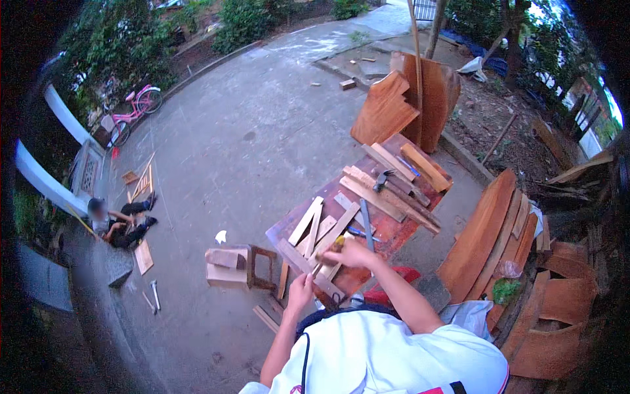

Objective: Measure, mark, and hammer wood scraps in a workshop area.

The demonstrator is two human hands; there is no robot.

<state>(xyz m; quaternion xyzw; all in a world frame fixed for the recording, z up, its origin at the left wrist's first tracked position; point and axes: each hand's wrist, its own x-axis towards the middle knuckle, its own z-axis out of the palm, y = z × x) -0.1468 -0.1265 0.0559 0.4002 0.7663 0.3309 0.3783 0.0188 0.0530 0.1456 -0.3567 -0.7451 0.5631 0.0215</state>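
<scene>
My right hand [354, 253] is closed around a tool with a yellow handle [339, 241], above the near end of a worktable [279, 231]. The tool's kind is not clear, as my fingers cover much of it. My left hand [300, 290] is closed at the table's near left edge, beside a greyish board [294, 255]; what its fingers hold is too small to make out. Several pale wood strips [308, 223] lie crosswise beyond my hands. A dark flat bar [366, 223] rests among them, right of my right hand.
A hammer [381, 180] lies on stacked strips at the table's far end. Left of the table stands a wooden stool [261, 267]. Large brown slabs [482, 233] lean at the right, others [386, 108] behind. A person [118, 226] sits on the ground far left, near a pink bicycle [134, 108].
</scene>
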